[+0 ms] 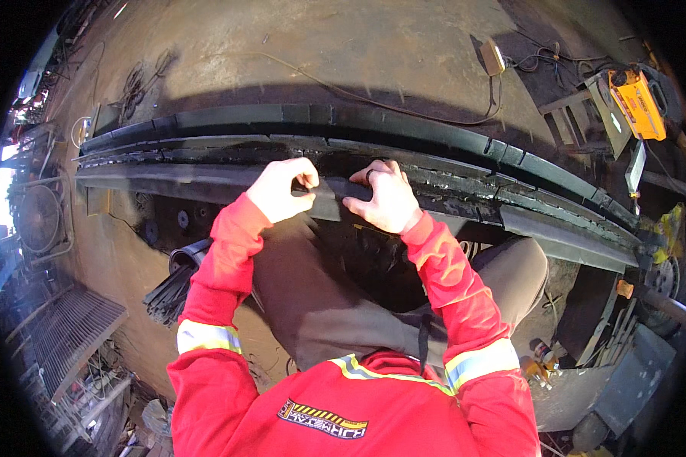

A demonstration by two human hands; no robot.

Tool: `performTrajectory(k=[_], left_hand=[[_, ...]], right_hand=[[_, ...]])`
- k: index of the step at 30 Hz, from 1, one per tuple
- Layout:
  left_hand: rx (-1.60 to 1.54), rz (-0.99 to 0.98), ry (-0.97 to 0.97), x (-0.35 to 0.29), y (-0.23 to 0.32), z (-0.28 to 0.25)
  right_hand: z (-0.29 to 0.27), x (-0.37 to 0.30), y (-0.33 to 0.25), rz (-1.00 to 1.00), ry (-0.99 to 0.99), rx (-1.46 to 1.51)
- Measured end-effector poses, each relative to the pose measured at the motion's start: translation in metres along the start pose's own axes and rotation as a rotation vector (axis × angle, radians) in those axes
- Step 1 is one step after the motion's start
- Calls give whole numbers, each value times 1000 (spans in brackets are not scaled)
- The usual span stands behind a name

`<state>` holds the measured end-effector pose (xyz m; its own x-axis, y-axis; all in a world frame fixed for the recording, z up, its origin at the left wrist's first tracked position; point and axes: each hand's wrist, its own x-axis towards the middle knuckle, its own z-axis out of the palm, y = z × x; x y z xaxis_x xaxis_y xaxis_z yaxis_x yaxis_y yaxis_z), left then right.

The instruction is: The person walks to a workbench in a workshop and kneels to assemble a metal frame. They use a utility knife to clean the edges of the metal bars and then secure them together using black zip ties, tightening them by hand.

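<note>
Across in front of me lies a long, dark metal beam (427,156) with several parallel ridges and cross seams. At its near edge, between my hands, is a short dark flat piece (329,199). My left hand (283,189) is closed on the left side of this piece, with thumb and fingers curled round its edge. My right hand (386,199), a dark ring on one finger, grips its right side the same way. A separate dark strip (560,234) runs along the near edge to the right, and a longer strip (160,177) to the left.
Left of my legs stands a bucket (192,254) beside a bundle of thin dark strips (169,298). An orange machine (637,104) sits at the far right, near a small lamp (492,58). A cable (343,93) crosses the floor beyond the beam. A grate (76,327) lies left.
</note>
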<state>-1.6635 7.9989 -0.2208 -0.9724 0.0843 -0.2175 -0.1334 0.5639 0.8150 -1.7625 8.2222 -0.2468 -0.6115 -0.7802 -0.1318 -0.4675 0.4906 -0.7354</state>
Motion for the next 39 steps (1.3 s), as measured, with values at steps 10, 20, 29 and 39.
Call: performTrajectory(k=[10,20,29,39], left_hand=[[706,194,171,2,-7,20],[634,124,321,4,0,24],[537,130,328,13,3,11],[369,160,286,20,1,6]], right_hand=[[6,-36,40,-250,283,-629],[6,-27,45,-192,329,-614],[-6,-19,35,-164,260,-560],[0,-18,38,-171,317,-556]])
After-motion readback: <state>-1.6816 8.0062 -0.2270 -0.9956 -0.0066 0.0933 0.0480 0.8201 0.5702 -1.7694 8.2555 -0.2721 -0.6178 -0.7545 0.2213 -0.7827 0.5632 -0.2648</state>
